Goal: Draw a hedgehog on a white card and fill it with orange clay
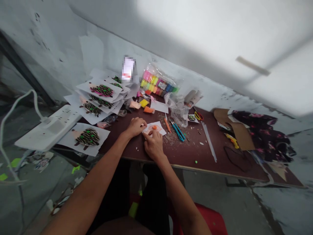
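Observation:
On the dark red table a small white paper [161,129] lies between my hands, bearing an orange patterned drawing [158,127]. A lump of orange clay [155,127] sits on it. My left hand [135,126] is closed at the paper's left edge, thumb and fingers bent together there. Over the lower part of the paper, my right hand [154,143] has its fingers bent against the orange clay, covering some of the drawing. An orange-handled craft knife [167,125] and blue-handled pliers [178,131] lie right of the paper.
Hedgehog pictures on paper [101,91] are stacked at left, near a power strip [49,127]. Behind stand a phone [128,68] and bagged colored clay [158,83]. Clay packets [144,103], scissors [198,115], clear sticks [209,141] and patterned cloth [264,133] lie around.

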The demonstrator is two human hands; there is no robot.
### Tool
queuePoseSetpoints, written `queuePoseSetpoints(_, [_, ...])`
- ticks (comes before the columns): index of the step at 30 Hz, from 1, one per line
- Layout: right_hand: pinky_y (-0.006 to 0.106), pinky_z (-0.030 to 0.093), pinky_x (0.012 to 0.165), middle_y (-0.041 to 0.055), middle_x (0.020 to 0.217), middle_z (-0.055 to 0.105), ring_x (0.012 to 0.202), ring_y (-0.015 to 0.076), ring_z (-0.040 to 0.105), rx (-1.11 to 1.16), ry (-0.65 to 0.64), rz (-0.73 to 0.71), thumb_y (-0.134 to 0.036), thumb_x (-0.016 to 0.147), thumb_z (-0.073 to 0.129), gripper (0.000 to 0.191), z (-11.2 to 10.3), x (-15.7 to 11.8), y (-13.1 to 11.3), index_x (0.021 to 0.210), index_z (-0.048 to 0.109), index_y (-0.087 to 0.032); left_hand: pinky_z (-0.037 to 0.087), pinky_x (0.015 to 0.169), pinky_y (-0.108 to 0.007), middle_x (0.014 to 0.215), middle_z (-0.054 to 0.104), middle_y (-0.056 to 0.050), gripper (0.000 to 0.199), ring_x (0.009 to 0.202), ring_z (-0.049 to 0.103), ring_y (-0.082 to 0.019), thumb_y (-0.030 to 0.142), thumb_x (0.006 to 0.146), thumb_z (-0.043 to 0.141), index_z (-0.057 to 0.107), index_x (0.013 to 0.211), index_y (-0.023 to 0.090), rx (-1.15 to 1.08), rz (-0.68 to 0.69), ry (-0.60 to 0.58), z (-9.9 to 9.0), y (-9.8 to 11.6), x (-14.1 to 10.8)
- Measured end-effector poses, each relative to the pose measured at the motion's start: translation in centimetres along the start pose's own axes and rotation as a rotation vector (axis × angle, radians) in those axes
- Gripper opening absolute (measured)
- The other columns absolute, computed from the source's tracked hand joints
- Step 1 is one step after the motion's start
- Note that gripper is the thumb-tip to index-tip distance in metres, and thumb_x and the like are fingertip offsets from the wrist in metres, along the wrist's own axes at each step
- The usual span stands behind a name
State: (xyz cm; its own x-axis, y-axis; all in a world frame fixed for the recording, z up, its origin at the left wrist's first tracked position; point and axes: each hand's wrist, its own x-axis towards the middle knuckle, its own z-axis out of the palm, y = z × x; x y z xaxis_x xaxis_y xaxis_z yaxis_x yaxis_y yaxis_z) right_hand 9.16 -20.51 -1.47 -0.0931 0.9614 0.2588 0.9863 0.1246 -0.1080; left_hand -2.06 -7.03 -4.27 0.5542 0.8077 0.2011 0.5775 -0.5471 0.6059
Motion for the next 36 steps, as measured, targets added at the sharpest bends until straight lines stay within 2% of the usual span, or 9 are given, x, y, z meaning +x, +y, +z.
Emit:
queuePoseSetpoints(10, [0.036, 0.033, 0.086, 0.0081, 0.102, 0.056, 0.099, 0.0234, 0.046, 0.007, -0.005, 0.011, -0.020, 0.088, 0.055, 0.032, 0.3, 0.5, -0.3, 0.116, 0.070, -0.023, 0.043, 0.085, -0.036, 0.093, 0.075, -0.004, 0.019, 0.091, 0.061, -0.024, 0.018, 0.077, 0.056, 0.074, 0.079, 0.024, 0.007, 0.014, 0.023, 0.1, -0.1, 0.0])
queuePoseSetpoints(17, [0.033, 0.032, 0.086, 0.0057, 0.100, 0.055, 0.096, 0.0200, 0.049, 0.115, 0.136, 0.110, -0.011, 0.085, 0.053, 0.037, 0.8, -0.1, 0.8, 0.115, 0.070, -0.025, 0.043, 0.085, -0.037, 0.093, 0.075, -0.005, 0.017, 0.093, 0.060, -0.025, 0.020, 0.077, 0.058, 0.075, 0.079, 0.024, -0.001, 0.005, 0.008, 0.1, -0.1, 0.0])
queuePoseSetpoints(27, [0.035, 0.030, 0.087, 0.0067, 0.104, 0.057, 0.098, 0.0218, 0.047, 0.003, 0.012, 0.025, -0.016, 0.085, 0.059, 0.029, -0.3, -0.3, 0.6, 0.111, 0.069, -0.025, 0.043, 0.085, -0.036, 0.094, 0.075, -0.004, 0.018, 0.092, 0.061, -0.024, 0.020, 0.077, 0.058, 0.075, 0.079, 0.024, -0.007, 0.015, 0.007, 0.0, -0.3, 0.0])
queuePoseSetpoints(36, [0.035, 0.030, 0.089, 0.0065, 0.106, 0.057, 0.101, 0.0205, 0.050, 0.055, 0.043, 0.021, -0.013, 0.086, 0.056, 0.036, -0.3, -0.6, 1.1, 0.117, 0.068, -0.026, 0.042, 0.088, -0.038, 0.095, 0.074, -0.005, 0.019, 0.094, 0.060, -0.025, 0.020, 0.078, 0.057, 0.075, 0.080, 0.023, -0.010, -0.003, -0.006, 0.0, -0.2, 0.0])
